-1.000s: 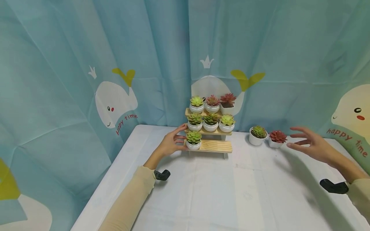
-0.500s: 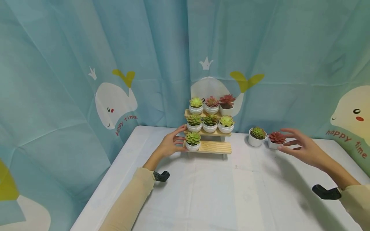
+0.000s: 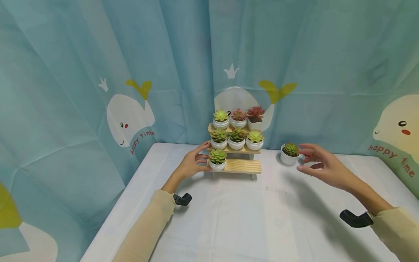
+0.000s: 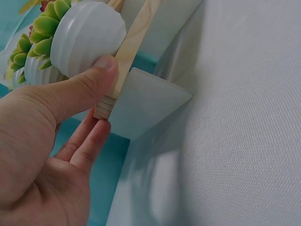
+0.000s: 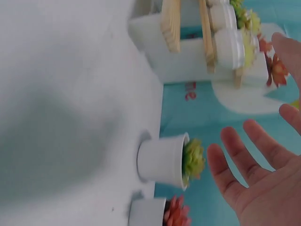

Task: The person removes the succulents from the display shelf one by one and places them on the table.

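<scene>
A three-tier wooden plant stand [image 3: 243, 166] stands at the table's back, holding several potted succulents. My left hand [image 3: 193, 162] grips the left end of its lowest board [image 4: 124, 61]. The thumb lies on the board beside a white pot [image 4: 89, 37] with a green succulent [image 3: 217, 156], and two fingertips touch the board's end from below. My right hand [image 3: 322, 166], fingers apart and slightly bent, hovers holding nothing. It is just right of a green succulent in a white pot [image 3: 288, 159] and mostly hides a red succulent [image 5: 177, 213] in a white pot behind it.
White cloth covers the table [image 3: 245, 218]. A blue curtain [image 3: 183, 72] with whale prints hangs right behind the stand and pots. The top and middle tiers each carry a row of pots; the lowest board [image 3: 243, 166] is bare right of its one pot.
My right hand has moved left, past the red succulent and up to the green potted one. My left hand has stayed at the stand's lowest board.
</scene>
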The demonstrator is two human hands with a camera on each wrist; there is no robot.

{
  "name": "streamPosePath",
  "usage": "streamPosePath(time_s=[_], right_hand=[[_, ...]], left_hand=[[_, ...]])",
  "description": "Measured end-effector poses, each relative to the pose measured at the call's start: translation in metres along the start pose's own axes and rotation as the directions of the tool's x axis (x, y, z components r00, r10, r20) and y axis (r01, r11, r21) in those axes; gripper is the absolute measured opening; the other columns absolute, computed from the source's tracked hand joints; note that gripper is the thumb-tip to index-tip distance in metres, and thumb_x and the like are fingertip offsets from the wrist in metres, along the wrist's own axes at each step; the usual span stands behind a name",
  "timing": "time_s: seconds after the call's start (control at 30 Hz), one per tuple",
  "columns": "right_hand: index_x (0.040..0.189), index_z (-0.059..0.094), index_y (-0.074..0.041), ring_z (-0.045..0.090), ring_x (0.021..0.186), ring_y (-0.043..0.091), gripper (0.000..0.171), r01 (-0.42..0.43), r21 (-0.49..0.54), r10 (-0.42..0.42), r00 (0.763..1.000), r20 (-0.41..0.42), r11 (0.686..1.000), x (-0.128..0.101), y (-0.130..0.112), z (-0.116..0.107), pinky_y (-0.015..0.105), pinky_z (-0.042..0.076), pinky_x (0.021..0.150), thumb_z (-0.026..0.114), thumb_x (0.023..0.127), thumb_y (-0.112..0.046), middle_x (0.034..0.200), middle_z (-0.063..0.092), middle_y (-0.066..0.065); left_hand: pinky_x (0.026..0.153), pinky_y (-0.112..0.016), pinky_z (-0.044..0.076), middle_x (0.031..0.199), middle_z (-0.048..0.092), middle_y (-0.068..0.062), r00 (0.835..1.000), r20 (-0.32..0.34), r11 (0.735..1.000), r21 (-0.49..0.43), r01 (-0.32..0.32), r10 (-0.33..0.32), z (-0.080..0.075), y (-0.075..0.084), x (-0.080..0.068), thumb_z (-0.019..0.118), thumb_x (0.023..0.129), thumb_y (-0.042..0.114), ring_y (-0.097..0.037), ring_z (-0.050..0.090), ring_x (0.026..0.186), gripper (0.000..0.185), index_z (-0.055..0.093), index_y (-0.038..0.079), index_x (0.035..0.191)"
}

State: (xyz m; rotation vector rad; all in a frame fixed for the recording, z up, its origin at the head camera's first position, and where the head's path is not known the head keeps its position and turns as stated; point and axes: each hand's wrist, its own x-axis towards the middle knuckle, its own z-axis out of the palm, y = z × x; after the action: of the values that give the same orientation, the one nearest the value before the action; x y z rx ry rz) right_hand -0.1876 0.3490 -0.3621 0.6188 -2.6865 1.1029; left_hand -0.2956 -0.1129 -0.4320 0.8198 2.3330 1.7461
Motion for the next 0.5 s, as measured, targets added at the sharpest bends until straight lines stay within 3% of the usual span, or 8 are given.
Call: streamPosePath(time_s=[0.23,0.5], right_hand=[[0.152,0.045,-0.011,0.066,0.103,0.003,0.071,0.015,0.038,-0.016,1.000,0.011,0.999,0.008,-0.011,0.016,0.016,0.057,0.081,0.081,0.091,-0.012,0.135,0.061,0.019],[0.153,0.043,-0.010,0.067,0.107,0.021,0.071,0.031,0.071,-0.033,0.999,0.036,0.997,0.014,-0.019,0.032,0.021,0.059,0.082,0.080,0.092,-0.014,0.135,0.062,0.014]], left_hand=[[0.106,-0.049,0.052,0.168,0.027,-0.002,1.000,-0.001,1.000,-0.013,0.003,-0.003,0.000,0.000,-0.001,0.084,0.078,-0.011,-0.039,0.058,0.127,0.094,0.040,0.010,0.159],[0.105,-0.043,0.054,0.168,0.029,0.002,0.999,-0.009,1.000,-0.001,0.030,-0.030,0.000,0.000,-0.001,0.085,0.078,-0.009,-0.033,0.059,0.127,0.095,0.041,0.014,0.159]])
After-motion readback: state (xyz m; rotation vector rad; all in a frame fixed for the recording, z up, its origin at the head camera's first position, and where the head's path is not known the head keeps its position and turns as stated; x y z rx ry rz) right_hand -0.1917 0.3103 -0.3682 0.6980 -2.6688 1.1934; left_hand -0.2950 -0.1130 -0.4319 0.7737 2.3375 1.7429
